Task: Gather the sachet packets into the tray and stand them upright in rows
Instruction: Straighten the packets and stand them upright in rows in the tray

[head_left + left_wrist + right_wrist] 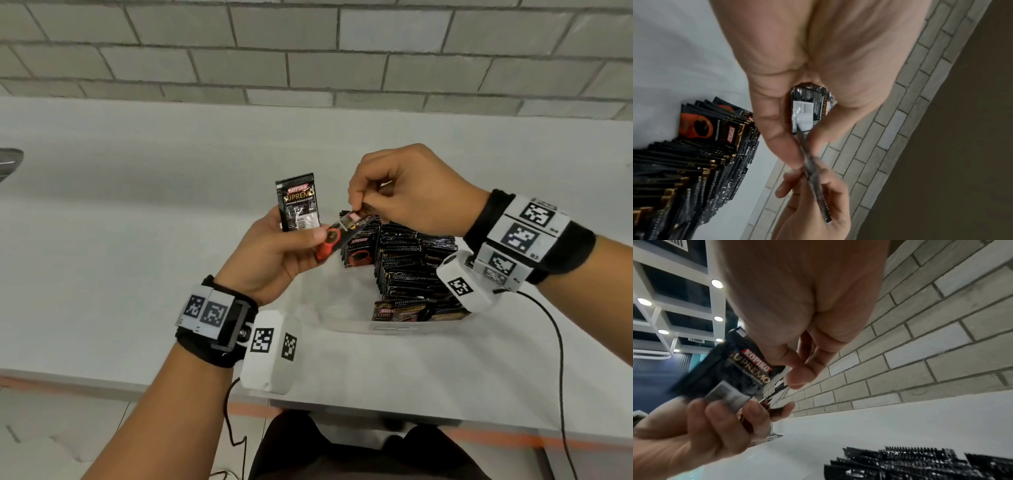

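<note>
My left hand grips two black Kopiko sachets above the tray's left side. One sachet stands upright with its barcode face towards me. The other sachet, with a red cup print, tilts to the right. My right hand pinches the upper end of that tilted sachet, which both wrist views show edge-on. The clear tray lies under my hands. Rows of upright sachets fill its right half; they also show in the wrist views as rows and rows.
The tray's left half holds no sachets. A few sachets lean against the tray's front wall. The white table runs back to a grey brick wall. Cables hang from my wristbands over the table's front edge.
</note>
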Motion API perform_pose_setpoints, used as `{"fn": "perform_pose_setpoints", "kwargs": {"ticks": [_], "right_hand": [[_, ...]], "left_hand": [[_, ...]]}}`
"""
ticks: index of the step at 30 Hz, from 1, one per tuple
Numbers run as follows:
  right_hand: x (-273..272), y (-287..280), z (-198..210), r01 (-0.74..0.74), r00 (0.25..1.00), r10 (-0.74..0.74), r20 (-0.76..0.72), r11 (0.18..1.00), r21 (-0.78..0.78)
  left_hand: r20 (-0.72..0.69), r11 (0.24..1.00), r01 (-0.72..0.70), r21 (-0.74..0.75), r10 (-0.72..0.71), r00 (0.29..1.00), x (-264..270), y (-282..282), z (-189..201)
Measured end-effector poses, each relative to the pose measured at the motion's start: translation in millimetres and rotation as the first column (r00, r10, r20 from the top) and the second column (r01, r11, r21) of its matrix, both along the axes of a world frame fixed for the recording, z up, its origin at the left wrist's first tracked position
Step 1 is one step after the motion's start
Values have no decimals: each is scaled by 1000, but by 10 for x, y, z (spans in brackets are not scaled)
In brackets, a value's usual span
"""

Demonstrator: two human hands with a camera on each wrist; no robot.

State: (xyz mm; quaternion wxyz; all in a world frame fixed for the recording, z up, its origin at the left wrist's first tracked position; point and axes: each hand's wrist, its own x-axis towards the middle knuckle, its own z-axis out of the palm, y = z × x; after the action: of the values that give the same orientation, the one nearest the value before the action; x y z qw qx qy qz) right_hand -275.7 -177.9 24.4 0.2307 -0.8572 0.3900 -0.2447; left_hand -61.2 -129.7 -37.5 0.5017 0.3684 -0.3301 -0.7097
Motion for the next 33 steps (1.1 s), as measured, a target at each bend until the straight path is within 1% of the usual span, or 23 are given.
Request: {"fn": "perform_pose_setpoints", "kwargs": {"ticks": [2,3,5,6,7,10,14,16,19,22,26,28,31,33], "right_hand": [[8,-17,1,46,999,-48,26,996,70],[2,-33,8,65,995,-75,66,987,146],[-14,-42,31,63,976,-129,175,938,342],[-24,-41,36,51,969,-144,199,911,408],[-27,-35,45,54,974,-143,178,903,427],[-20,-36,14,125,990,-141,24,933,339],[-8,-116,-22,232,973,-222,-66,942,241],[1,-155,-47,229,969,-205,-140,955,186],[37,-192,-149,189,948,-151,-282,975,115],[75,-234,-278,141,906,-111,-409,989,44],[99,-295,-365,133,865,-96,-492,990,41],[103,-318,-382,146,851,-94,-517,987,60],[98,-343,-399,168,833,-109,-542,984,59],[91,-357,-405,180,821,-125,-557,983,44]], "left_hand": [[58,998,1,-67,3,998,-39,18,-18],[93,996,-18,-92,26,995,-48,19,-25],[168,986,-92,-136,114,979,-56,-6,-54],[193,980,-126,-152,155,969,-60,-19,-77],[209,975,-151,-160,183,961,-66,-28,-95],[248,966,-191,-173,230,941,-66,-36,-135],[323,969,-178,-170,225,919,-5,-69,-179],[360,969,-208,-135,243,901,50,-96,-214],[381,962,-259,-89,273,884,128,-110,-254],[411,967,-232,-103,254,876,167,-95,-305],[453,973,-190,-131,229,861,176,-48,-319],[513,970,-180,-164,240,824,172,-34,-309],[589,949,-195,-247,307,748,191,-46,-328],[583,938,-207,-277,335,740,202,-55,-321]]}}
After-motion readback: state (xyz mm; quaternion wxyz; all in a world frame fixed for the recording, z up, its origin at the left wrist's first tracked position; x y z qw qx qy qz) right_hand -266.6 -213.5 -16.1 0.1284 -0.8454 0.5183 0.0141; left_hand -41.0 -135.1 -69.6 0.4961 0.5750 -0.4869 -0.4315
